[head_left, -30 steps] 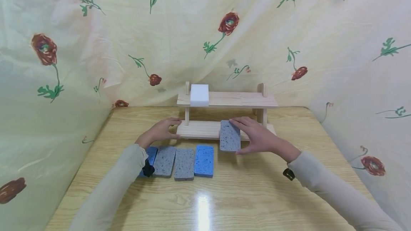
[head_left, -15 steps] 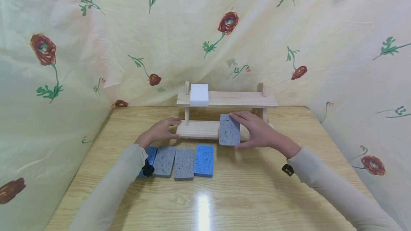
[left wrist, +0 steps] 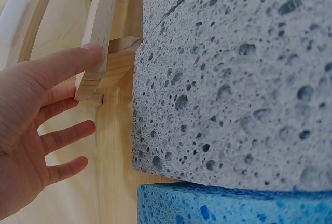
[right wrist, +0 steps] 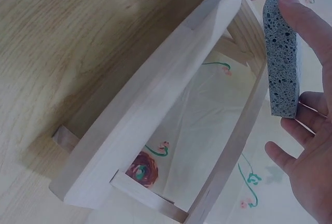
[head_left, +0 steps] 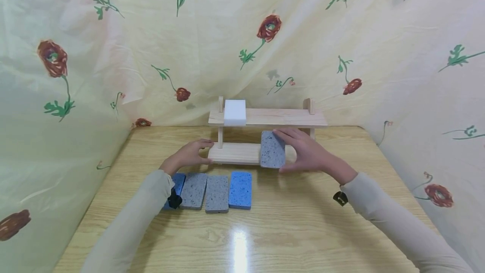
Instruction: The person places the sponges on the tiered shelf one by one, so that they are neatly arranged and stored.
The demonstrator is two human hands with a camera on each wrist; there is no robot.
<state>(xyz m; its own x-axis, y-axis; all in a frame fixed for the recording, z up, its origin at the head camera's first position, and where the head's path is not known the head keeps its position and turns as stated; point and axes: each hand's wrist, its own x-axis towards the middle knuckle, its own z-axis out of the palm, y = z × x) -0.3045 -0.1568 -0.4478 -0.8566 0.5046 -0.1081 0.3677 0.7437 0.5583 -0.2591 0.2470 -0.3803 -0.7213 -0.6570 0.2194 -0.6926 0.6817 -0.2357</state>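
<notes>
My right hand (head_left: 307, 153) pinches a grey speckled sponge (head_left: 272, 149) between thumb and fingers, holding it up in front of the lower board of a two-tier wooden shelf (head_left: 235, 153). In the right wrist view the sponge (right wrist: 280, 53) appears edge-on, the thumb on one narrow end and fingers at the other. My left hand (head_left: 191, 153) is at the shelf's left end. The left wrist view shows its thumb and forefinger gripping the end of the lower board (left wrist: 96, 53), the other fingers spread.
A white block (head_left: 235, 113) sits on the upper tier's left side. Before the shelf lie two grey sponges (head_left: 217, 194) and two blue sponges (head_left: 240, 190) in a row, the leftmost partly hidden by the left wrist. Flowered cloth (head_left: 151, 54) surrounds the wooden table (head_left: 288, 239).
My right hand has raised the grey sponge and carried it away from me, closer to the shelf. My left hand stays in place at the shelf's end.
</notes>
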